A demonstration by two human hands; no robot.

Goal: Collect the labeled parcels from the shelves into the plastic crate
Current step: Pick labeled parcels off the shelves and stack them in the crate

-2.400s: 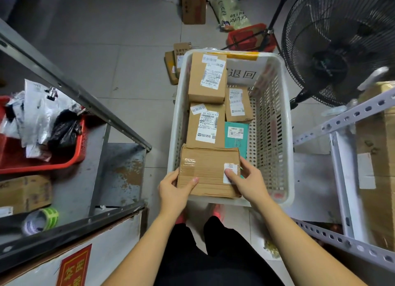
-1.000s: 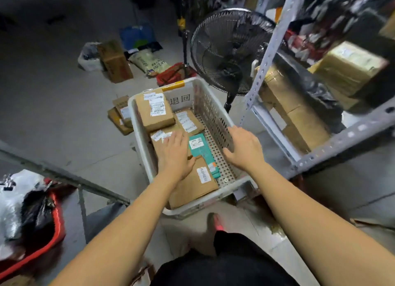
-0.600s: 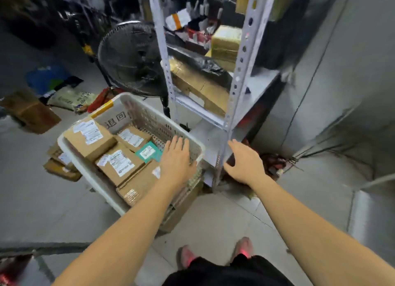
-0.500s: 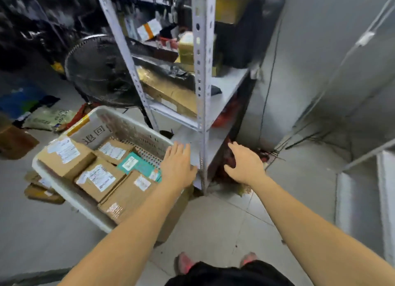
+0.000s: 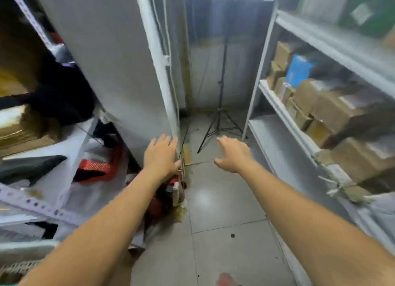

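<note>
Two hands: the left hand and the right hand are reaching forward over the floor of a narrow aisle, and both are carrying nothing.
Left fingers: the fingers are lying straight and close together, just beside the edge of a white panel. Whether they are touching it cannot be told.
Right fingers: these are lying straight and slightly spread in open air, pinching nothing.
Change: the view is swinging away from the plastic crate. A second ago the crate was lying under both hands; it is now out of frame, and the aisle is replacing it.
Meaning for the task: the last deposit is probably finishing, and the person is likely heading for the next pick.
Task's thing: the labeled parcels are standing as brown cartons in rows on the right shelf. Motion blur is hiding their labels.
Relation to the fingers: the parcels are sitting to the right of the right hand and higher, well apart from it. The left hand is lying farther off still.
Surroundings: a tripod stand is standing at the aisle's far end, and the left shelf is carrying dark bags.
Next move: the right hand is likely needing to rise and turn rightward toward the cartons.
</note>
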